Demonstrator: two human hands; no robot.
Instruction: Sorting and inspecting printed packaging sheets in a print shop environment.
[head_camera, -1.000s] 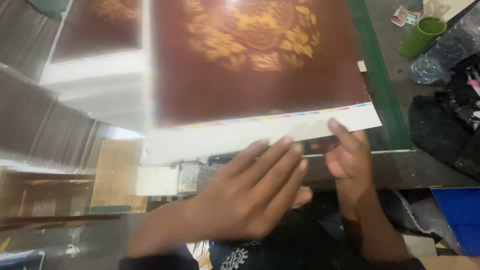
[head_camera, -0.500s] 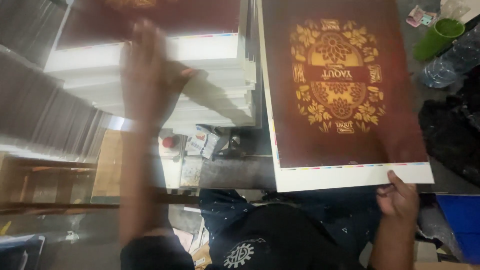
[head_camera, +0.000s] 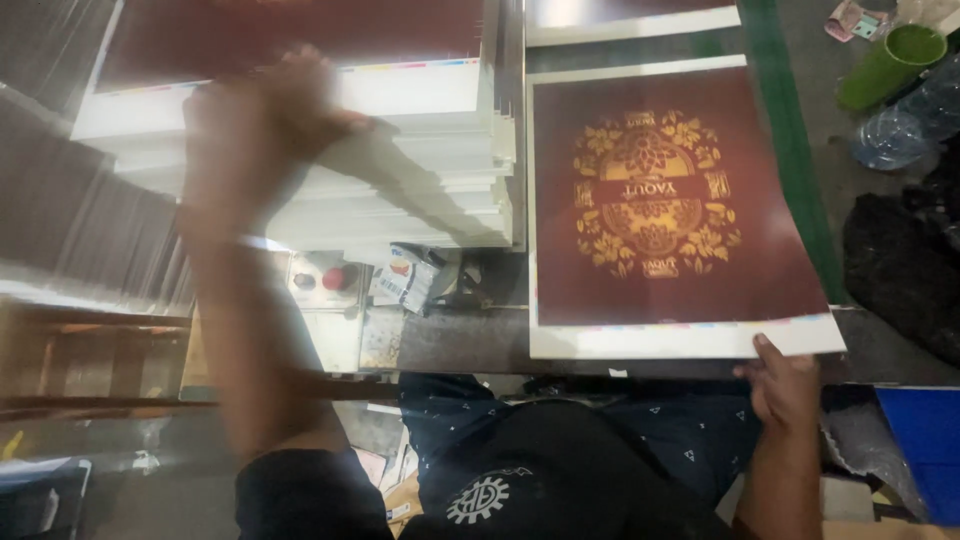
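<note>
1. Head view, right side: the right hand (head_camera: 785, 385) pinches the near right corner of the maroon printed sheet (head_camera: 670, 200). The thumb lies on the white margin; the other fingers are hidden under the sheet, so the hand grasps it. The sheet spreads away from the fingertips, flat on the table (head_camera: 470, 340), with its left edge just beside the tall stack of sheets (head_camera: 420, 190).

2. Same view, left side: the left hand (head_camera: 265, 130) is blurred by motion over the stack, fingers spread near the top sheet. Whether it grasps a sheet or only touches it cannot be told.

3. Risk, as a judgement: with only one corner held, the sheet could swing or crease at the pinch.

4. The blurred hand looks fast; a quick pull could take two sheets together or shift the stack edge.

5. Beyond the fingers, far right, a green cup (head_camera: 890, 65) and a plastic bottle (head_camera: 905, 125) stand near the sheet; a spill would stain the print.
</note>
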